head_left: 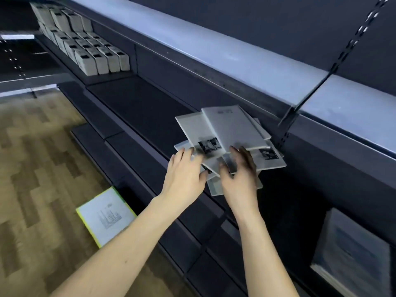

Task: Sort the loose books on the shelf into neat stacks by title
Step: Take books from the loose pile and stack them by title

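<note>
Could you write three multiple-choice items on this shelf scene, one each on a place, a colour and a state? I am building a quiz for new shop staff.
1. Where does the book with the yellow edge lie?
A. on the wooden floor
B. on the top ledge
C. on the loose pile

2. What colour are the covers in the loose pile of books?
A. red
B. pale grey-white
C. green

3. How does the pile lie?
A. squared up, edges flush
B. standing upright in a row
C. fanned out at mixed angles

Answers:
1 A: it rests flat on the parquet beside the shelf base.
2 B: the covers are pale with small dark pictures.
3 C: the covers overlap askew under the left hand and right hand.
</note>
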